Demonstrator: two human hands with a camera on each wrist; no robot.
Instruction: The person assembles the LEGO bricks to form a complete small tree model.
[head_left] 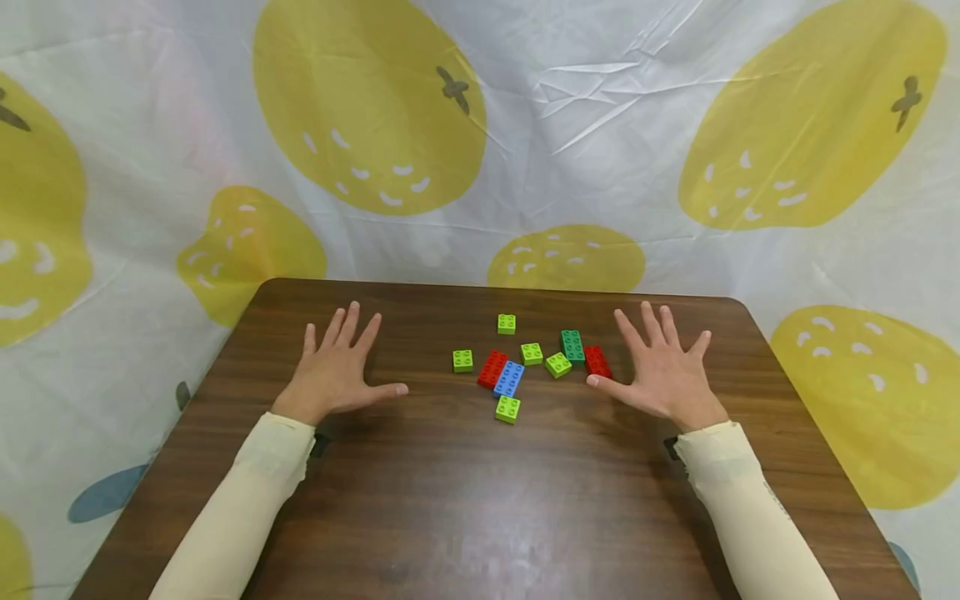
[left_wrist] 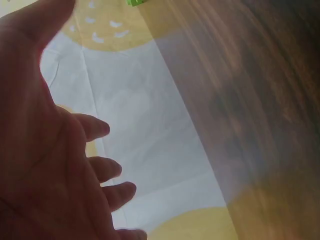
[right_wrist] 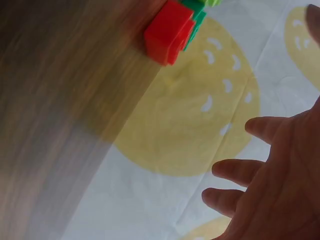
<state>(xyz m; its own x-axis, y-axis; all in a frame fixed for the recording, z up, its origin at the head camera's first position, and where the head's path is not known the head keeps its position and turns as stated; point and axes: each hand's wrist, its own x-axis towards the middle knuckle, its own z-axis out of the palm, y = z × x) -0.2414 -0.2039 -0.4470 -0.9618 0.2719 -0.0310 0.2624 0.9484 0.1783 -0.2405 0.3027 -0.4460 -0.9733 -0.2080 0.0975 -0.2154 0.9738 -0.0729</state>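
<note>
My left hand (head_left: 333, 371) is spread wide above the left part of the table, palm down and holding nothing. On the other side my right hand (head_left: 663, 371) is spread the same way, its thumb tip close to a red brick (head_left: 597, 362). Beside that brick lies a dark green brick (head_left: 572, 346). Between the hands, a second red brick (head_left: 492, 368) lies against a blue brick (head_left: 509, 379). Several small lime green bricks (head_left: 507, 409) are scattered around them. The right wrist view shows the red brick (right_wrist: 167, 31) beyond the fingers.
The brown wooden table (head_left: 450, 500) has rounded far corners. Behind and beside it hangs a white curtain (head_left: 570, 150) printed with big yellow fruit. A lime green brick (head_left: 506, 324) sits nearest the far edge.
</note>
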